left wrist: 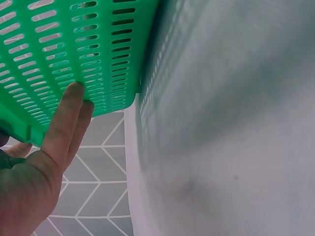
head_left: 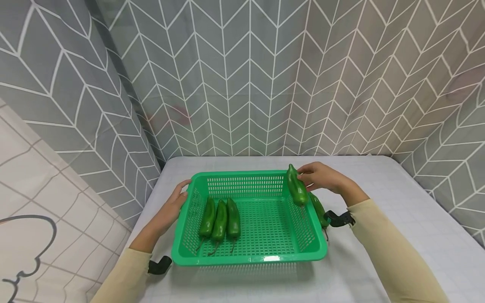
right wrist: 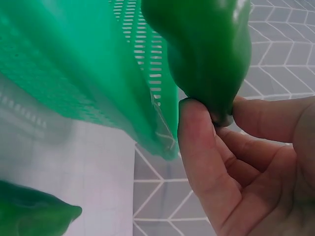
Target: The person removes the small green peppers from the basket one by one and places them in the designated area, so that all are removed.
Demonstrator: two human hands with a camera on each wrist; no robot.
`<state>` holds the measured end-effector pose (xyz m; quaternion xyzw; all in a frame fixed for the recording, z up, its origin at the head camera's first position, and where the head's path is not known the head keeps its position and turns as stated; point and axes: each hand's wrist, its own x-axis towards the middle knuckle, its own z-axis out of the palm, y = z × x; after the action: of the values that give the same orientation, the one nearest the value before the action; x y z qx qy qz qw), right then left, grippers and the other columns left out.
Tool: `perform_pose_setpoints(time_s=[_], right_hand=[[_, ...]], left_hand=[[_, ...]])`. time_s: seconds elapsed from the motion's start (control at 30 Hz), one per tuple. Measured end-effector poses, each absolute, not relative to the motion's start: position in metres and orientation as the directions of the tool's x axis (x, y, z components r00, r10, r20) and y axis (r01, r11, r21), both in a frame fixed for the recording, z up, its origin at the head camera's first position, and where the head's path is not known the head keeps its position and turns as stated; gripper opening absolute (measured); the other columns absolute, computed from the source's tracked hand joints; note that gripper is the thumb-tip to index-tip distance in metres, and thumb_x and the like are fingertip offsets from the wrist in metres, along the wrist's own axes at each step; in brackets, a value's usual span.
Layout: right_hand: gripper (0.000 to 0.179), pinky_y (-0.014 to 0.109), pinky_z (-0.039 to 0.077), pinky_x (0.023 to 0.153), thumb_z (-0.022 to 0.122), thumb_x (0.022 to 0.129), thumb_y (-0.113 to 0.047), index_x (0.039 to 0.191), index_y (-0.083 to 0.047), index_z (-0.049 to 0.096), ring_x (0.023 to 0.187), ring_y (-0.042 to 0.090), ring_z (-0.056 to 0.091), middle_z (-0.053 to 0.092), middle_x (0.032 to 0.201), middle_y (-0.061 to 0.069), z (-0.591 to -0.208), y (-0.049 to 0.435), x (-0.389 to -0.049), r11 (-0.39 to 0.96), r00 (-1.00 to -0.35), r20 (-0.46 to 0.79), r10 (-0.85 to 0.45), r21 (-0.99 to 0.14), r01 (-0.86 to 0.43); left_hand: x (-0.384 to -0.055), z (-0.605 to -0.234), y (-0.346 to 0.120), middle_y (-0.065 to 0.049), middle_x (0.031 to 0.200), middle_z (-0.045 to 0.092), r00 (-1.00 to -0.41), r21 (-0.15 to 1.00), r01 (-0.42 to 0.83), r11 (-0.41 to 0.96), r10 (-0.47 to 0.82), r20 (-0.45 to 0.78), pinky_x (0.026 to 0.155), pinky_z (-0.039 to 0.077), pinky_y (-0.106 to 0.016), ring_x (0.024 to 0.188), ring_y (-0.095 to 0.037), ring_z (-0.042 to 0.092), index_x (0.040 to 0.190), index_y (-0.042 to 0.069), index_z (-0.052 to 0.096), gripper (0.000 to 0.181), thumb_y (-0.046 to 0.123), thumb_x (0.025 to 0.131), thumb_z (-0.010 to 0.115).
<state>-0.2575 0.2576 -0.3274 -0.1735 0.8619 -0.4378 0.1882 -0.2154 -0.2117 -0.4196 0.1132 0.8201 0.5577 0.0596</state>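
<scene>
My right hand (head_left: 322, 176) pinches a green chili pepper (head_left: 296, 185) near its tip, above the right end of a green plastic basket (head_left: 248, 258). In the right wrist view, thumb and fingers (right wrist: 197, 142) meet around the tip of that pepper (right wrist: 211, 49). My left hand (head_left: 170, 210) holds the basket's left rim, with straight fingers (left wrist: 64, 118) against the slotted outer wall (left wrist: 64, 59). Inside the basket, three green peppers (head_left: 219, 221) lie side by side on the left, stems toward me.
Another green pepper (head_left: 319, 209) lies on the table outside the basket's right wall, partly hidden by it. A white cloth (head_left: 401, 219) covers the table. Grey patterned curtains (head_left: 250, 84) hang behind and at both sides. Black straps (head_left: 339, 218) sit on the wrists.
</scene>
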Motion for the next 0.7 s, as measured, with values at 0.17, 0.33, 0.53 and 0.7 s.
perform_pose_setpoints(time_s=[0.17,0.33,0.53,0.7], right_hand=[[0.044,0.047,0.055,0.09,0.05,0.108,-0.011,0.14,0.018,0.044,0.109,0.034,0.066,0.061,0.125,0.027,-0.326,0.265,-0.255,0.555,-0.879,-0.159,-0.45,-0.821,-0.136],[0.044,0.046,0.055,0.089,0.049,0.108,-0.01,0.14,0.019,0.043,0.105,0.03,0.068,0.062,0.123,0.027,-0.329,0.27,-0.254,0.548,-0.878,-0.163,-0.45,-0.826,-0.128],[0.041,0.044,0.056,0.088,0.049,0.107,-0.008,0.139,0.018,0.046,0.104,0.028,0.068,0.064,0.121,0.024,-0.332,0.28,-0.254,0.548,-0.882,-0.159,-0.445,-0.827,-0.127],[0.043,0.045,0.056,0.089,0.048,0.108,-0.008,0.14,0.019,0.043,0.106,0.032,0.067,0.063,0.123,0.026,-0.331,0.289,-0.251,0.56,-0.892,-0.162,-0.422,-0.82,-0.116]], left_hand=[[-0.215,-0.417,-0.21,-0.021,0.132,0.05,-0.97,0.926,0.106,0.363,0.243,0.016,0.108,0.03,-0.056,0.121,-0.031,0.049,0.161,0.013,0.015,0.05,0.026,0.114,0.023],[-0.215,-0.418,-0.211,-0.022,0.134,0.049,-0.968,0.928,0.114,0.354,0.249,0.024,0.108,0.029,-0.057,0.122,-0.033,0.047,0.161,0.013,0.015,0.049,0.024,0.114,0.022],[-0.215,-0.419,-0.211,-0.021,0.143,0.041,-0.965,0.931,0.116,0.346,0.259,0.024,0.112,0.022,-0.062,0.134,-0.035,0.038,0.161,0.016,0.015,0.05,0.028,0.114,0.021],[-0.215,-0.418,-0.211,-0.02,0.132,0.051,-0.968,0.924,0.113,0.366,0.251,0.019,0.11,0.026,-0.061,0.124,-0.033,0.047,0.161,0.017,0.014,0.051,0.031,0.113,0.021]])
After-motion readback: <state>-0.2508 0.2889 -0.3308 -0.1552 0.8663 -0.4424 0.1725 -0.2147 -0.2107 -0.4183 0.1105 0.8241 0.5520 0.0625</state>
